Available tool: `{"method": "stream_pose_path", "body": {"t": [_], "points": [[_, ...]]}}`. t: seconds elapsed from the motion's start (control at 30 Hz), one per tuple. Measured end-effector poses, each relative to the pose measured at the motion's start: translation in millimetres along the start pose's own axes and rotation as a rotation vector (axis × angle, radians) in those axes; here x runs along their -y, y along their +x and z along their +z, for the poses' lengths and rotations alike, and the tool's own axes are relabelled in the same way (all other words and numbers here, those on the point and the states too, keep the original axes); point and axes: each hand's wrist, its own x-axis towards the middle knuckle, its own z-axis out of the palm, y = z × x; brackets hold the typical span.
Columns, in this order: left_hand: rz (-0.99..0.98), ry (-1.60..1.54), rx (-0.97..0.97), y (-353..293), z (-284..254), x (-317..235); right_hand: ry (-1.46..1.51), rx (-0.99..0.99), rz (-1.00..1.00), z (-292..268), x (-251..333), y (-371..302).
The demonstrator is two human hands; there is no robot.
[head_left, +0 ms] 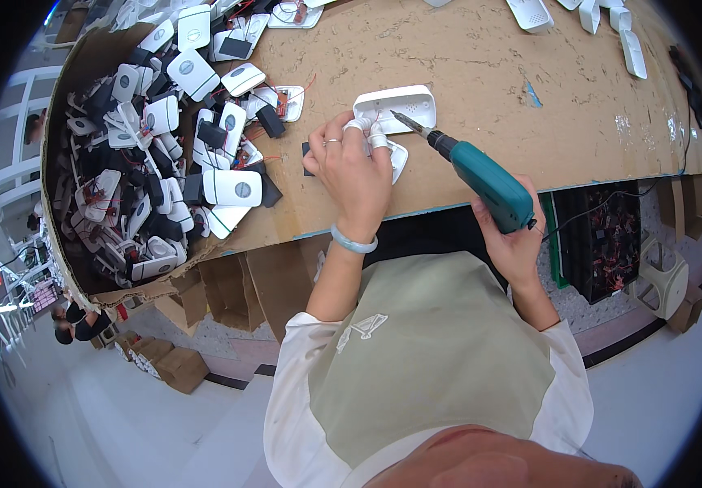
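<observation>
My right hand [515, 244] grips a teal power screwdriver [489, 183] by its rear end. Its black nose and thin metal tip slant up-left, the tip over an open white plastic casing [410, 103] on the table. My left hand [355, 175] is closed at the casing's near left side, with white covers on two fingertips. Those fingers pinch around thin red wires at the casing. Under and beside the left hand lie a white cover piece [398, 161] and a dark block [308, 159], both partly hidden by the fingers.
A big heap of white-and-black device parts [192, 73] with red wires fills the left, partly inside a cardboard bin [62, 187]. White shells [632, 53] lie at the far right. A dark crate [599, 244] and a stool [662, 276] stand below the cardboard-covered table [481, 49].
</observation>
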Motion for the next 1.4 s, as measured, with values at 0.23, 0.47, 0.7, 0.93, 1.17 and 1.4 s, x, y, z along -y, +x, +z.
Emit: {"method": "stream_pose_path", "body": {"t": [0.23,0.47,0.7,0.93,1.17,1.4], "points": [[-0.028,-0.056,0.026,-1.5,-4.2,-2.3,0.020,-0.001,0.011,-1.8,0.3,-0.5],[0.057,-0.231,0.016,-13.7,-17.0,0.8,0.038,-0.018,0.027,-5.7,0.2,-2.1],[0.084,-0.296,-0.086,-8.6,-12.9,5.7,0.038,-0.021,0.019,-4.8,1.9,-1.7],[0.041,-0.140,-0.111,4.7,-4.5,3.0,0.028,-0.019,-0.028,-3.0,1.7,0.6],[0.038,0.017,-0.127,6.2,-5.1,-1.2,0.023,-0.005,0.003,-0.2,-1.4,3.6],[0.011,0.056,-0.033,7.9,-2.0,-1.6,0.014,-0.008,-0.020,4.3,0.1,9.0]]}}
